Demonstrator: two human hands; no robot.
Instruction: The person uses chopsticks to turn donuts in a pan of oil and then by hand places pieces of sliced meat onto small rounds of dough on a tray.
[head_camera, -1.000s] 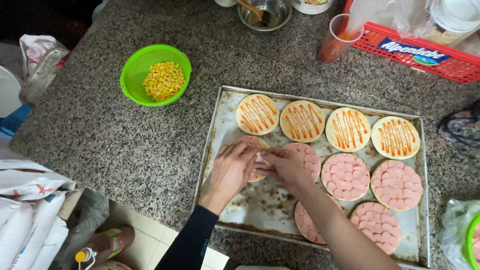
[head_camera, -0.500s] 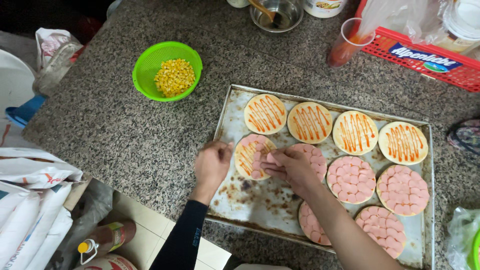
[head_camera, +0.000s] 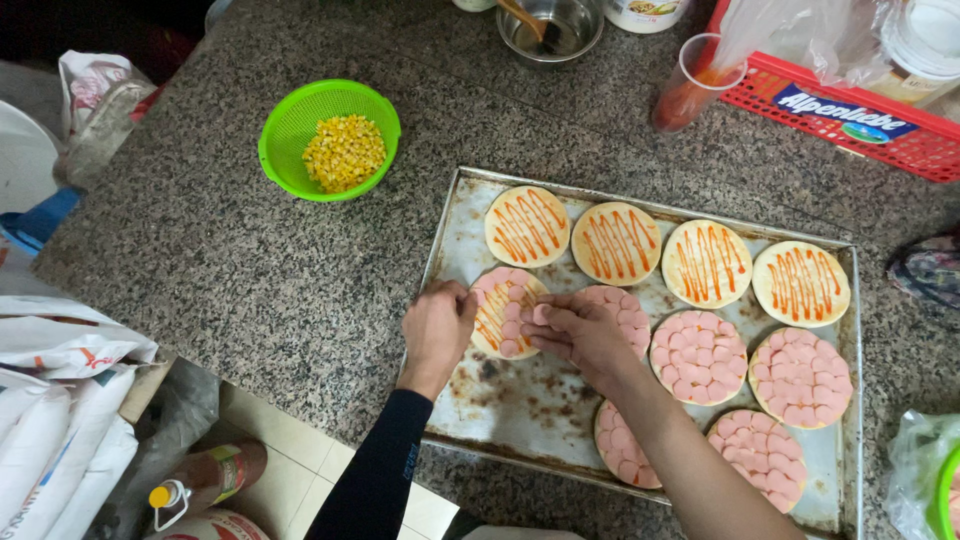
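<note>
We are working over a metal tray (head_camera: 455, 235) on the speckled tabletop (head_camera: 200, 260), topping small round bases with pink sausage slices. Our left hand (head_camera: 436, 330) is curled loosely at the left edge of the half-covered base (head_camera: 505, 312), fingertips touching it. Our right hand (head_camera: 578, 335) is lying just beside it on the right, fingers pinched together on a sausage slice (head_camera: 541, 313) at the base's rim.

Judging by the tray, we are past halfway. Five bases in the lower rows are looking fully covered in slices, the one under our right hand among them. The base between our hands is showing sauce stripes at its middle, with slices around its edge. The four sauced bases (head_camera: 660, 250) in the back row are bare of sausage and are waiting. A green colander of corn (head_camera: 340, 150) is sitting well apart to the left, and no corn is showing on any base.

For room, the tray's lower left corner is bare metal, while its raised rim is lying close to our left wrist. To the right, the covered bases are crowding our forearm. The tabletop edge is running near, below the tray.
</note>
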